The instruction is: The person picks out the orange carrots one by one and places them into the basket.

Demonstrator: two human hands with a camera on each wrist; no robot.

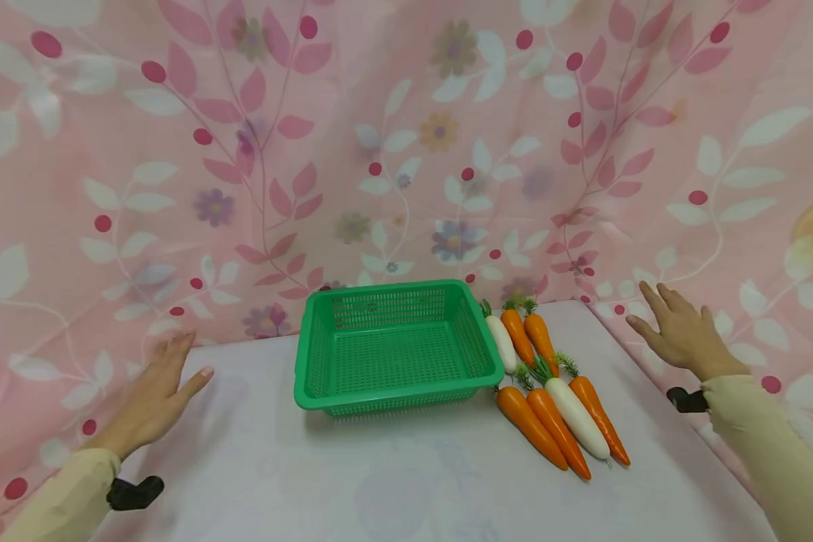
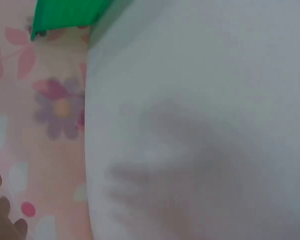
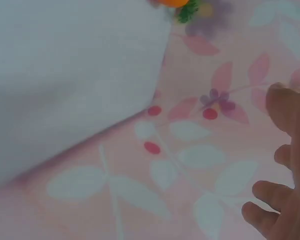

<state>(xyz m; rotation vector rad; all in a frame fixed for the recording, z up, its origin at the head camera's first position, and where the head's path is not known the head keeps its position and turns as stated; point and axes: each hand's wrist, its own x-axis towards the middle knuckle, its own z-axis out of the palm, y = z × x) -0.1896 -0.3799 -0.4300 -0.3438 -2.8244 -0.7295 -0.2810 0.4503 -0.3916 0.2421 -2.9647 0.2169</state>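
Both hands hover with fingers spread wide, holding nothing: left hand (image 1: 156, 395) over the table's (image 1: 379, 482) left edge; right hand (image 1: 680, 331) probably just past its right edge; carrots (image 1: 558, 410) beside the green basket (image 1: 396, 348).

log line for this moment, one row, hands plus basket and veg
left hand open, off table edge | right hand open, holds nothing | green basket empty | carrots and white radishes right of basket
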